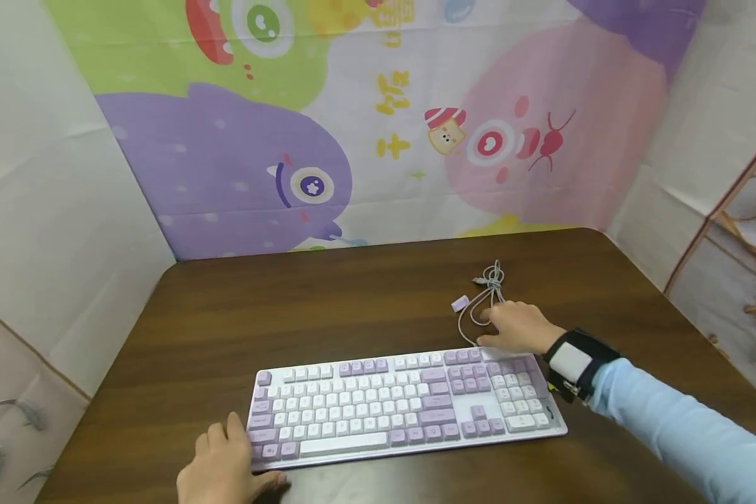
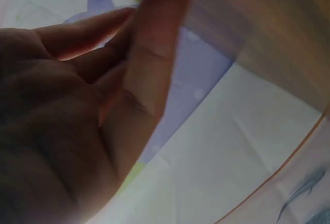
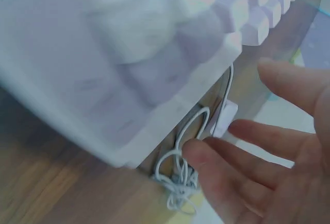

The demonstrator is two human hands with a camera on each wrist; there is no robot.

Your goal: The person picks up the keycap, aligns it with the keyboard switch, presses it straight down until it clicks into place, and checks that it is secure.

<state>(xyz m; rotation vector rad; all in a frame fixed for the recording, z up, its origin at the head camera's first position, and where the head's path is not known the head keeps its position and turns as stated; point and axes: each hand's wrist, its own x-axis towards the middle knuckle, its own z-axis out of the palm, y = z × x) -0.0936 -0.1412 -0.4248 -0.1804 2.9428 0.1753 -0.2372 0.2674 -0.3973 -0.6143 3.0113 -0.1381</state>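
A full-size keyboard with white and lavender keys lies flat on the wooden table. Beside its front left corner is my left hand, its fingers along the left side and its thumb reaching to the front edge; whether they touch it I cannot tell. At the back right edge, my right hand reaches over the keyboard's pale cable, which is bundled in loops. In the right wrist view its fingers are spread and loosely bent, with nothing between them. A small lavender tag sits by the cable.
The brown table runs back to a cartoon-printed cloth. Pale cloth walls rise at the left and right sides. A black strap with a white patch wraps the right wrist.
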